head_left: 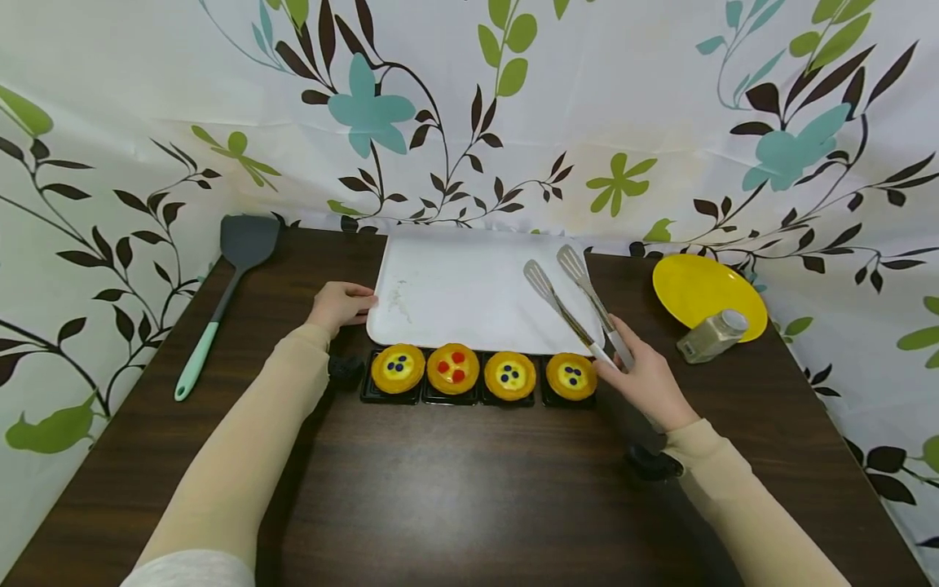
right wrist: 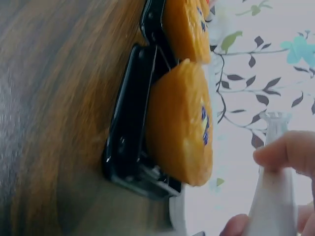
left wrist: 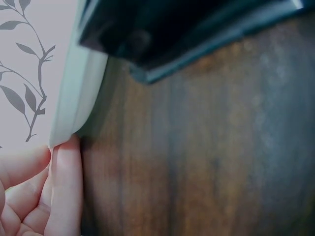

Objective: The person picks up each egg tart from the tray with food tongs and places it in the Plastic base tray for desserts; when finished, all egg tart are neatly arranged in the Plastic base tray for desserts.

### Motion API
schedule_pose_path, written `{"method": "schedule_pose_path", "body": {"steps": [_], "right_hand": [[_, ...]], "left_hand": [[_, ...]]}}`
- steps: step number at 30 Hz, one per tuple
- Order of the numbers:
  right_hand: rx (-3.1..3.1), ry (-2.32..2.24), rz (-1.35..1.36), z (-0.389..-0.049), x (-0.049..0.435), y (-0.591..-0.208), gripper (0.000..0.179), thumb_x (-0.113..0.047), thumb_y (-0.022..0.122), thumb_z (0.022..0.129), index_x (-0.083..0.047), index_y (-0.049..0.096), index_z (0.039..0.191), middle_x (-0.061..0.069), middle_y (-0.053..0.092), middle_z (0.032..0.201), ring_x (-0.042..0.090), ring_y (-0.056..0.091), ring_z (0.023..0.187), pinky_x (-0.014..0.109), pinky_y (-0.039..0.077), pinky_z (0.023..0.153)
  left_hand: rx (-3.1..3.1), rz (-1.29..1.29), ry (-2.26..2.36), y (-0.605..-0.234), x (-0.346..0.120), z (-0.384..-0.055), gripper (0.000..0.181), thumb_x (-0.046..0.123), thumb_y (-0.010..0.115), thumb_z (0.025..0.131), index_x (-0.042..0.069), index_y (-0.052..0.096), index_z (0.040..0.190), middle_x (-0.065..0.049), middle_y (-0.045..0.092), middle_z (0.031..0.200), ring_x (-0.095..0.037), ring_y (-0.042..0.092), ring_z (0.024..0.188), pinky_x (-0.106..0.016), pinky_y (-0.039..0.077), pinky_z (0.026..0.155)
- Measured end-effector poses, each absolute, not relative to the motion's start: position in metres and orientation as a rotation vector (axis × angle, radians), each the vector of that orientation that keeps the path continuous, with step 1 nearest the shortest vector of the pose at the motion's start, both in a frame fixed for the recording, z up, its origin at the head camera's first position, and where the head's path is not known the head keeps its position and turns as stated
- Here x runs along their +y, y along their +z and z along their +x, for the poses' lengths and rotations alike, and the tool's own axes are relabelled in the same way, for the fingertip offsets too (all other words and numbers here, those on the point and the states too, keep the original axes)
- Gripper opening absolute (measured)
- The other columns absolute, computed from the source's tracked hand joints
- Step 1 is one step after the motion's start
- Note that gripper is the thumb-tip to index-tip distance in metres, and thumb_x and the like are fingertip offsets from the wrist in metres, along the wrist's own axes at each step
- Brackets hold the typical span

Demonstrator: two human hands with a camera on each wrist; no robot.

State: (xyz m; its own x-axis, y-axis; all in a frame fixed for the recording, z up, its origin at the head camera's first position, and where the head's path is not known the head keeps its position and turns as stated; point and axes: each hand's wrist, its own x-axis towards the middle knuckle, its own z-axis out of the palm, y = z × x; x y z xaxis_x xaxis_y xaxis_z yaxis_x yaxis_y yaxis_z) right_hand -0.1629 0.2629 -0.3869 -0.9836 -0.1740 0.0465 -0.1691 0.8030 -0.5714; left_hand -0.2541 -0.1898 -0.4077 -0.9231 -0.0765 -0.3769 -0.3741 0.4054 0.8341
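Note:
My left hand [head_left: 341, 306] pinches the near left edge of a white rectangular tray [head_left: 469, 302], thumb above and fingers beneath; the left wrist view shows that grip on the tray rim [left wrist: 74, 105]. In my right hand [head_left: 649, 379] is a pair of metal tongs [head_left: 584, 281] with slotted heads and white handles. Their heads are spread apart over the right part of the tray. Along the tray's front edge stands a row of tarts in black plastic holders. One tart [head_left: 453, 368] has red pieces on top; the others, such as the rightmost tart [head_left: 571, 377], carry dark blue dots.
A dark spatula [head_left: 227, 293] with a mint handle lies at the left. At the right, a yellow plate [head_left: 697, 285] has a clear shaker jar [head_left: 711, 336] lying against its near edge. Patterned curtains [head_left: 469, 122] border the dark wooden table [head_left: 440, 489] behind and at both sides.

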Motion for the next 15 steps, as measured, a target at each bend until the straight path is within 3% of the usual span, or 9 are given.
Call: {"method": "schedule_pose_path", "body": {"steps": [8,15], "right_hand": [[2.97,-0.965,-0.23,-0.172,0.275,-0.397,0.079,-0.021,0.06,0.092,-0.001,0.011,0.151,0.017,0.05,0.09,0.023,0.045,0.069,0.032,0.04,0.061],[2.961,-0.93,-0.091,-0.18,0.281,-0.402,0.082,-0.026,0.056,0.095,0.006,0.004,0.149,0.018,0.052,0.09,0.026,0.05,0.074,0.038,0.045,0.07]], "left_hand": [[2.374,-0.404,1.532,-0.406,-0.189,-0.253,0.039,0.015,0.056,0.096,-0.002,0.053,0.131,-0.022,0.052,0.128,-0.031,0.056,0.114,-0.032,0.053,0.089],[2.37,-0.41,1.541,-0.407,-0.189,-0.254,0.039,0.016,0.056,0.096,-0.002,0.054,0.13,-0.022,0.052,0.128,-0.031,0.056,0.113,-0.031,0.053,0.089]]}}
